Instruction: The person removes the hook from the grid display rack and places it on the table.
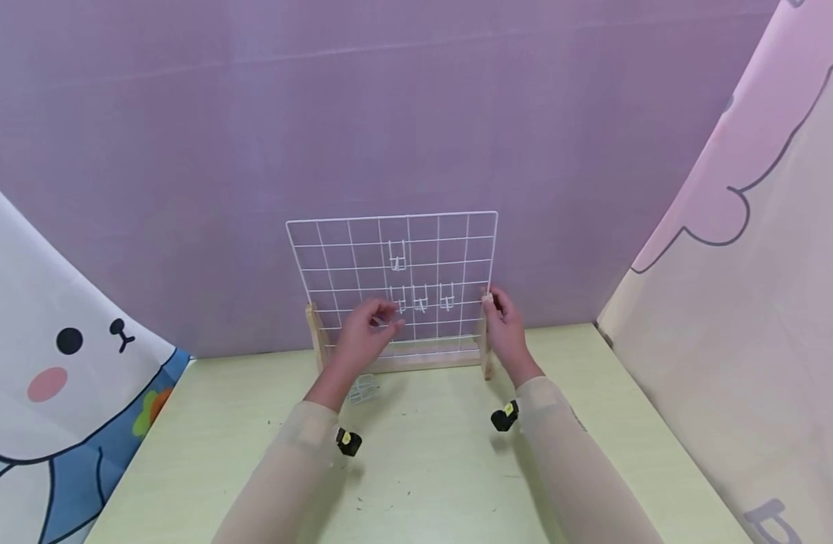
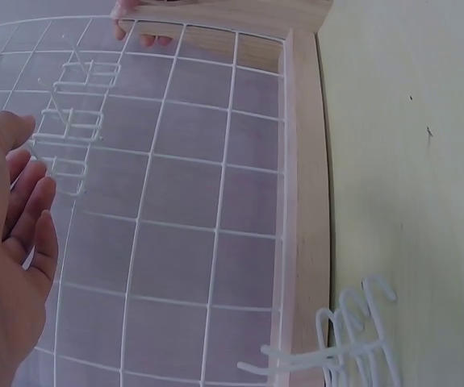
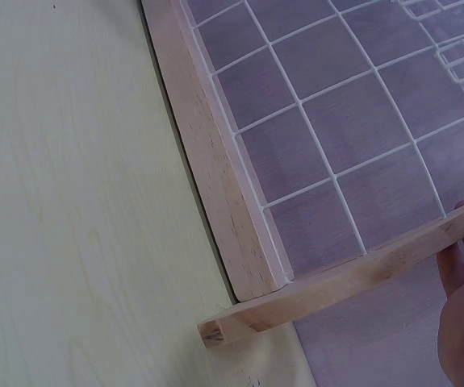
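Observation:
A white wire grid panel point(image 1: 450, 251) stands upright in a wooden stand point(image 1: 416, 365). Several white wire hooks hang on it: one hook point(image 1: 397, 263) higher up and a row lower down, including a middle hook point(image 1: 421, 304) and a right hook point(image 1: 446, 297). My left hand point(image 1: 365, 336) is at the row's leftmost hook point(image 2: 68, 169), its thumb and bent index finger apart beside the wire. Whether the fingertips touch it is unclear. My right hand point(image 1: 506, 329) grips the top of the stand's right post point(image 3: 361, 274), fingers wrapped behind the wood.
Loose white wire hooks point(image 1: 363, 389) lie on the pale wooden table point(image 1: 430, 468), in front of the stand's left side. A purple cloth point(image 1: 416, 113) hangs behind the grid. Printed cloths with cartoon shapes flank the table at left and right.

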`<state>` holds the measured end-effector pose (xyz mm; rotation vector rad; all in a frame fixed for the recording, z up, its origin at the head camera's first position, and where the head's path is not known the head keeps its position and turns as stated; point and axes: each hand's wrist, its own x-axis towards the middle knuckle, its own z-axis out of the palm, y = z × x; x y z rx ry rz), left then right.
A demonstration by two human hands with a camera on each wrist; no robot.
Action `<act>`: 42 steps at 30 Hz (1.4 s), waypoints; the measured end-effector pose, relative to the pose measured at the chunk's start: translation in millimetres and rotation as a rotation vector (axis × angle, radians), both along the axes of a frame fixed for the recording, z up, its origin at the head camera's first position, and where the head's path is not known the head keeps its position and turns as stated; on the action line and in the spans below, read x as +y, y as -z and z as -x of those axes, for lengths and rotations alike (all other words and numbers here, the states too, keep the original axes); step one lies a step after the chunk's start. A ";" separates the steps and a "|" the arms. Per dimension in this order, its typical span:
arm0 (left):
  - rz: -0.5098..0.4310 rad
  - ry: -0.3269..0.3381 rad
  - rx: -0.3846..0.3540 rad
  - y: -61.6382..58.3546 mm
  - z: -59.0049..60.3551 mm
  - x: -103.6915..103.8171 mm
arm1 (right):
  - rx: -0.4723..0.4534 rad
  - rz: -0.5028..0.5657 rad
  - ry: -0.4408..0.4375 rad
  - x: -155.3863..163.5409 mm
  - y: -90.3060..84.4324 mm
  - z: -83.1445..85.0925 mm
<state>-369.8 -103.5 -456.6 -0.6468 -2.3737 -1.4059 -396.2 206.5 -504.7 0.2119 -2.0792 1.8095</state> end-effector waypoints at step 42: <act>-0.125 -0.117 0.098 8.6 4.5 19.8 | 0.035 0.013 0.005 -2.3 -1.4 -0.9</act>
